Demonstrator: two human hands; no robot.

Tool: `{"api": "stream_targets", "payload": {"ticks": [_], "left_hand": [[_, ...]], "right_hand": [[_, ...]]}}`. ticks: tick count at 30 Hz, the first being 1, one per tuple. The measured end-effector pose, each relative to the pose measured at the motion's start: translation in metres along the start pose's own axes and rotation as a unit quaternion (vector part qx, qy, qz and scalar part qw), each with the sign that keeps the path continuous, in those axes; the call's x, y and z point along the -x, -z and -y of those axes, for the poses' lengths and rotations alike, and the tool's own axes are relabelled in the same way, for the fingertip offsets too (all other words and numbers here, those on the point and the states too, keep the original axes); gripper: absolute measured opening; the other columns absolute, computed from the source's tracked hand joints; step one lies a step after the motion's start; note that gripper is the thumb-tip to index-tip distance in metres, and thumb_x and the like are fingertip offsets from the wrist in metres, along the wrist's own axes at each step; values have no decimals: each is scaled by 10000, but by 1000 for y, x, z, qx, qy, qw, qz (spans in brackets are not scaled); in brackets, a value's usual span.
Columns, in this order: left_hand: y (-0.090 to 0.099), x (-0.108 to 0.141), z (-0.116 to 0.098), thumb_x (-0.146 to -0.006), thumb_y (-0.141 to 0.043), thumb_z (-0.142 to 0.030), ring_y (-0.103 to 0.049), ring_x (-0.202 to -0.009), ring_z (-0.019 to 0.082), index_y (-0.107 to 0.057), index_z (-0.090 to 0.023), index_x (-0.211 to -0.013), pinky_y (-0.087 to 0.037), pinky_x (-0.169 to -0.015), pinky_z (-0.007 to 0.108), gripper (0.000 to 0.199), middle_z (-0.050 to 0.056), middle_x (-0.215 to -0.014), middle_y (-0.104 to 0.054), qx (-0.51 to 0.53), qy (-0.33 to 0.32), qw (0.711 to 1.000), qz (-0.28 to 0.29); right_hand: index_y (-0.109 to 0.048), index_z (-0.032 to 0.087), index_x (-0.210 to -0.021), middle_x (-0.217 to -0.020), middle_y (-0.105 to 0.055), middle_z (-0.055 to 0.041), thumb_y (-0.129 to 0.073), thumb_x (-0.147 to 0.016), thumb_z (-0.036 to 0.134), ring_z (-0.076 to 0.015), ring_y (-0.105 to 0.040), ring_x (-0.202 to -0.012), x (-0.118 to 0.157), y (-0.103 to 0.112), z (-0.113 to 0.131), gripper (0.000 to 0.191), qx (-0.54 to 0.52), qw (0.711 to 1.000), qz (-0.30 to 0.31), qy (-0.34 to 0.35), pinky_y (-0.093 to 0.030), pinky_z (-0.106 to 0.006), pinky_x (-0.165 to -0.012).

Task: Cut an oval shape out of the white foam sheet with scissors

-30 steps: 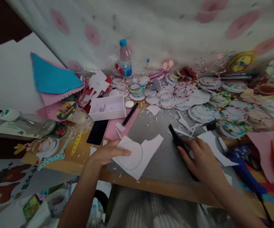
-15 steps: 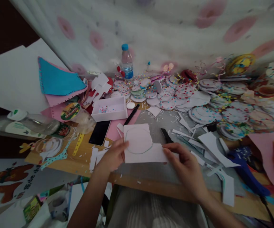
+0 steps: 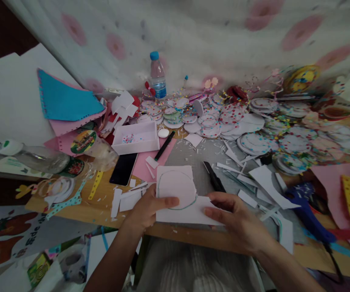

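Between my two hands is a white foam board piece (image 3: pixel 176 186) with a round outline drawn on it and a notch cut from its upper right. My left hand (image 3: pixel 150 207) grips its left edge, thumb lying across the front over the outline. At the lower right corner, my right hand (image 3: pixel 231 209) pinches the board between thumb and fingers. A black utility knife (image 3: pixel 214 177) rests on the grey mat (image 3: pixel 190 156) just beyond my right hand. White offcuts (image 3: pixel 270 186) are strewn to the right.
Behind stand many decorated white discs (image 3: pixel 210 125) in stacks and a water bottle (image 3: pixel 158 77). Left of them are a white box (image 3: pixel 137 140), a black marker (image 3: pixel 165 146) and a phone (image 3: pixel 123 169). A blue glue gun (image 3: pixel 310 219) lies right.
The board has come down slightly toward me. My left thumb has slid further across its face, and my right hand has shifted lower along its right end.
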State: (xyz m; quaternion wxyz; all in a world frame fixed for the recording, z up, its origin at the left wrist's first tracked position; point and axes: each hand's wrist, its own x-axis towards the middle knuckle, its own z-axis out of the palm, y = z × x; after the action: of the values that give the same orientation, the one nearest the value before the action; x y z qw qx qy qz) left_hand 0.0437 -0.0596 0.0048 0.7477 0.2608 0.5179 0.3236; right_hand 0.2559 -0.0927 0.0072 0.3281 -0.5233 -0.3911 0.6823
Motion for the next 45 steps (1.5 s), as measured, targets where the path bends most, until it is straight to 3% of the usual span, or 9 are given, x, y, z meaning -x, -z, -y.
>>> {"api": "stream_targets", "payload": {"ticks": [11,26,34,40,43,45], "left_hand": [[3,-4,16,-528,-871,-241,-648,-664,160,-705,-112,-922,-507,-620,241,447,79,-850,-741,40,-4,998,50],[7,-12,29,-504,-887,-253,-658,-660,171,-730,-114,-885,-511,-614,246,435,82,-826,-744,64,-8,996,57],[10,-14,38,-490,-895,-224,-637,-629,146,-713,-120,-885,-503,-577,224,448,49,-753,-724,100,-17,993,58],[10,-14,42,-497,-891,-235,-646,-665,162,-708,-139,-913,-511,-598,238,465,44,-780,-727,90,-19,995,39],[9,-13,32,-551,-869,-228,-662,-708,168,-716,-151,-908,-519,-655,244,396,44,-813,-740,67,-30,997,20],[9,-9,22,-631,-829,-260,-666,-692,171,-722,-135,-919,-521,-668,255,332,63,-800,-742,33,-28,998,46]], "right_hand": [[-705,145,-676,-607,-582,19,-832,-546,361,-68,-475,-492,-5,-5,-13,283,-159,986,-10,-38,-389,-168,-422],[-724,147,-665,-584,-578,16,-862,-559,328,-61,-485,-478,-13,0,-40,251,-231,972,29,-35,-379,-159,-412],[-746,175,-677,-583,-605,11,-879,-530,338,-60,-504,-466,-14,-4,-42,257,-254,966,31,-33,-390,-155,-417],[-735,170,-716,-628,-607,12,-857,-572,364,-71,-496,-512,-16,0,-49,271,-202,979,13,-18,-384,-169,-444],[-717,167,-741,-679,-606,10,-809,-662,367,-82,-501,-580,-15,1,-43,234,-127,992,7,8,-398,-175,-501],[-703,174,-759,-716,-602,10,-775,-707,390,-92,-503,-618,-12,1,-33,234,-87,996,2,21,-405,-178,-526]]}}
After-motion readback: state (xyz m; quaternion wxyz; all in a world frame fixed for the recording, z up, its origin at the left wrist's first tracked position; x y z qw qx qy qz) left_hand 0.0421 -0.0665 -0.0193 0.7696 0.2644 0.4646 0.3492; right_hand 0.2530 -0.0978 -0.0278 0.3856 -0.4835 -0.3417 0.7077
